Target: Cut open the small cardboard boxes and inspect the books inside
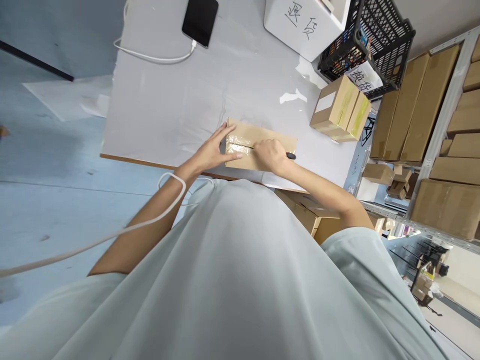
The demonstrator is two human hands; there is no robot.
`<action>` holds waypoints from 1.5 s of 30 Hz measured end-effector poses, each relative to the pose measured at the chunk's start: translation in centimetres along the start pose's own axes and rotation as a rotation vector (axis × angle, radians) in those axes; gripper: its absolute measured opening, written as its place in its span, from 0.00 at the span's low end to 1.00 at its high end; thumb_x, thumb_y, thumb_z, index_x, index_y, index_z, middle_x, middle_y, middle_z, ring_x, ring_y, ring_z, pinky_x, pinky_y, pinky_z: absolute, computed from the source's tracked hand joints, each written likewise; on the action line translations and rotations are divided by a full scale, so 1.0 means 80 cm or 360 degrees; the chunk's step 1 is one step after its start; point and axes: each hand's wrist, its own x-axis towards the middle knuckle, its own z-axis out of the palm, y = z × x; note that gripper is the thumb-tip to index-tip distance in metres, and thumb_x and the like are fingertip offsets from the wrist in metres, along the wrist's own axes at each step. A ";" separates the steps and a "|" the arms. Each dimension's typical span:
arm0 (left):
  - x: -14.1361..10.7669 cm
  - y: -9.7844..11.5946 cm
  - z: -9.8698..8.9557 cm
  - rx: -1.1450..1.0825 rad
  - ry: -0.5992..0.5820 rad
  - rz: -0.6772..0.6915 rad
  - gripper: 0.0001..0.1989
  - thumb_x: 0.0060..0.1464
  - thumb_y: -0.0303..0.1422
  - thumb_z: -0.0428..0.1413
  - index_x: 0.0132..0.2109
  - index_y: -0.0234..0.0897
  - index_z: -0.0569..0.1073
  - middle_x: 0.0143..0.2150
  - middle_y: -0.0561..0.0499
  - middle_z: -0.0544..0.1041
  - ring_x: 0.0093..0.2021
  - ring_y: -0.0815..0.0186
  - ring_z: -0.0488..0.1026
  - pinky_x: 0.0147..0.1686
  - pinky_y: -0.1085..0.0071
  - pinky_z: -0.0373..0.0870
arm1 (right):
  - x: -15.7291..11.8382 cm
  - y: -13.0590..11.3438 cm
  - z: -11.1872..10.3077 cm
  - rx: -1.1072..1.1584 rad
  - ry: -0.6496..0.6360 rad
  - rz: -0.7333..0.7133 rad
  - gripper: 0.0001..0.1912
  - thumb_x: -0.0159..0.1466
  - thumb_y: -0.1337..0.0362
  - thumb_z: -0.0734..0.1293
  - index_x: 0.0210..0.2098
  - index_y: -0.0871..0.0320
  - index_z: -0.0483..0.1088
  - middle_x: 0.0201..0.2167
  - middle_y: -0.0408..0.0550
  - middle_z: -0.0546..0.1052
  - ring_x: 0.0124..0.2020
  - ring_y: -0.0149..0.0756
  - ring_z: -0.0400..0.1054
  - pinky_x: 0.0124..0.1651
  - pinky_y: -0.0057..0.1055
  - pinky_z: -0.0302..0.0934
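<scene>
A flat cardboard box [243, 131] with shiny clear tape over its left end lies near the table's front edge. My left hand [210, 152] holds that left end, thumb on the taped top and forefinger at the far corner, with a gap between them. My right hand [270, 154] is closed in a fist over the middle of the box. It grips a slim tool with a black handle [291, 156], whose handle end sticks out to the right. The tool's thin front part points left along the taped seam; its tip is hard to make out.
A phone [200, 21] with a white cable lies at the table's [161, 110] back. At the right stand a white bin [300, 30], a black crate [390, 40] and taped cartons [337, 107]. Shelves of boxes [446, 200] stand beyond. A white cord [165, 212] crosses my left forearm.
</scene>
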 end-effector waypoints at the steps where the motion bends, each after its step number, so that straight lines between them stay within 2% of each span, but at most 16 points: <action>1: 0.000 0.002 0.000 -0.0023 0.0001 -0.0011 0.66 0.49 0.69 0.73 0.86 0.50 0.61 0.90 0.38 0.51 0.88 0.38 0.51 0.82 0.44 0.62 | -0.013 0.017 0.004 -0.0034 -0.0025 0.0091 0.26 0.77 0.79 0.53 0.58 0.73 0.80 0.53 0.79 0.86 0.58 0.65 0.83 0.56 0.53 0.75; 4: -0.003 0.008 -0.001 -0.0084 0.0010 -0.0055 0.68 0.46 0.70 0.74 0.86 0.49 0.61 0.89 0.38 0.53 0.87 0.38 0.56 0.81 0.45 0.63 | -0.054 0.065 0.017 -0.0099 -0.0075 0.0328 0.23 0.82 0.72 0.55 0.61 0.69 0.80 0.53 0.76 0.86 0.57 0.62 0.84 0.54 0.48 0.74; 6: -0.005 0.017 -0.001 -0.0046 0.0034 -0.0108 0.67 0.45 0.68 0.75 0.85 0.49 0.62 0.88 0.39 0.55 0.85 0.38 0.59 0.81 0.45 0.64 | -0.071 0.089 0.027 -0.0081 -0.0083 0.0345 0.23 0.85 0.66 0.55 0.63 0.67 0.79 0.54 0.75 0.86 0.58 0.61 0.84 0.54 0.47 0.72; 8: -0.006 0.031 0.006 0.0087 0.0129 -0.0153 0.62 0.50 0.65 0.74 0.83 0.47 0.65 0.86 0.38 0.61 0.83 0.39 0.62 0.81 0.46 0.65 | -0.075 0.102 0.035 -0.0057 -0.0067 0.0292 0.23 0.86 0.64 0.55 0.64 0.66 0.78 0.55 0.73 0.86 0.58 0.59 0.84 0.55 0.46 0.72; 10: -0.003 0.051 0.023 0.0268 0.0322 -0.0181 0.51 0.58 0.60 0.71 0.80 0.43 0.68 0.82 0.37 0.68 0.81 0.40 0.66 0.81 0.46 0.64 | -0.070 0.108 0.042 -0.0042 -0.0043 0.0199 0.23 0.85 0.67 0.54 0.65 0.66 0.78 0.56 0.72 0.86 0.59 0.57 0.84 0.56 0.44 0.72; 13: 0.010 0.081 0.066 0.0474 0.0688 -0.0270 0.34 0.70 0.50 0.63 0.74 0.38 0.70 0.76 0.33 0.72 0.80 0.39 0.66 0.83 0.41 0.58 | -0.058 0.106 0.045 -0.0041 -0.0025 0.0083 0.24 0.83 0.75 0.54 0.65 0.68 0.77 0.58 0.70 0.86 0.59 0.53 0.83 0.57 0.42 0.73; 16: 0.026 0.100 0.107 0.0515 0.0941 -0.0391 0.28 0.73 0.45 0.59 0.72 0.37 0.67 0.78 0.27 0.66 0.83 0.36 0.59 0.82 0.33 0.55 | -0.054 0.101 0.041 -0.0040 -0.0040 0.0050 0.26 0.79 0.81 0.54 0.65 0.69 0.78 0.58 0.69 0.87 0.59 0.51 0.84 0.56 0.41 0.73; 19: 0.032 0.103 0.125 0.0507 0.1004 -0.0396 0.26 0.74 0.46 0.57 0.71 0.39 0.66 0.82 0.27 0.60 0.86 0.36 0.53 0.82 0.31 0.52 | -0.059 0.107 0.039 -0.0048 -0.0057 0.0085 0.26 0.75 0.84 0.57 0.61 0.69 0.81 0.56 0.69 0.88 0.57 0.52 0.85 0.52 0.41 0.74; 22: 0.031 0.096 0.124 0.0573 0.1041 -0.0376 0.25 0.74 0.47 0.58 0.70 0.40 0.67 0.80 0.29 0.65 0.85 0.38 0.56 0.83 0.33 0.51 | -0.075 0.131 0.047 -0.0072 -0.0112 0.0141 0.24 0.74 0.83 0.60 0.58 0.67 0.83 0.54 0.68 0.88 0.53 0.54 0.86 0.49 0.41 0.74; 27: 0.033 0.084 0.120 0.0657 0.1070 -0.0300 0.25 0.74 0.47 0.59 0.70 0.42 0.68 0.75 0.33 0.70 0.82 0.40 0.61 0.82 0.37 0.56 | -0.100 0.175 0.067 -0.0070 -0.0113 0.0115 0.23 0.78 0.78 0.58 0.62 0.64 0.80 0.54 0.68 0.88 0.53 0.53 0.86 0.51 0.39 0.72; 30: 0.036 0.084 0.119 0.0657 0.1056 -0.0300 0.25 0.73 0.46 0.60 0.70 0.43 0.68 0.73 0.34 0.71 0.81 0.41 0.63 0.81 0.38 0.60 | -0.101 0.197 0.080 -0.0012 -0.0099 0.0057 0.21 0.84 0.68 0.57 0.64 0.63 0.79 0.53 0.69 0.88 0.55 0.55 0.86 0.50 0.40 0.70; 33: 0.037 0.088 0.118 0.0628 0.1050 -0.0306 0.26 0.71 0.45 0.61 0.69 0.43 0.68 0.73 0.33 0.71 0.81 0.40 0.62 0.80 0.37 0.60 | -0.094 0.223 0.099 0.0086 -0.0018 -0.0075 0.24 0.87 0.56 0.55 0.67 0.59 0.77 0.53 0.66 0.89 0.55 0.58 0.85 0.49 0.40 0.67; 36: 0.037 0.091 0.119 0.0596 0.1039 -0.0325 0.26 0.70 0.45 0.62 0.69 0.42 0.68 0.74 0.31 0.69 0.82 0.38 0.61 0.79 0.36 0.61 | -0.082 0.246 0.127 0.0291 0.0077 -0.0181 0.23 0.87 0.51 0.56 0.63 0.53 0.78 0.55 0.59 0.89 0.54 0.54 0.84 0.47 0.36 0.62; 40: 0.037 0.093 0.122 0.0722 0.1065 -0.0355 0.23 0.71 0.43 0.60 0.66 0.41 0.68 0.72 0.33 0.72 0.79 0.41 0.66 0.77 0.40 0.64 | -0.070 0.253 0.180 0.0694 0.0254 -0.0130 0.19 0.87 0.50 0.58 0.55 0.51 0.78 0.52 0.53 0.89 0.50 0.50 0.82 0.45 0.33 0.58; 43: 0.036 0.092 0.118 0.0807 0.1080 -0.0376 0.22 0.71 0.41 0.60 0.65 0.38 0.66 0.71 0.32 0.74 0.76 0.43 0.69 0.76 0.42 0.66 | -0.069 0.240 0.226 0.1162 0.0482 0.0069 0.19 0.86 0.49 0.58 0.49 0.51 0.76 0.43 0.48 0.87 0.44 0.45 0.80 0.47 0.32 0.61; 45: 0.034 0.088 0.107 0.0812 0.1092 -0.0387 0.22 0.71 0.39 0.59 0.65 0.35 0.65 0.70 0.32 0.74 0.74 0.44 0.71 0.75 0.42 0.66 | -0.069 0.228 0.256 0.1595 0.0724 0.0329 0.23 0.86 0.47 0.54 0.47 0.51 0.74 0.36 0.45 0.84 0.38 0.41 0.78 0.47 0.31 0.65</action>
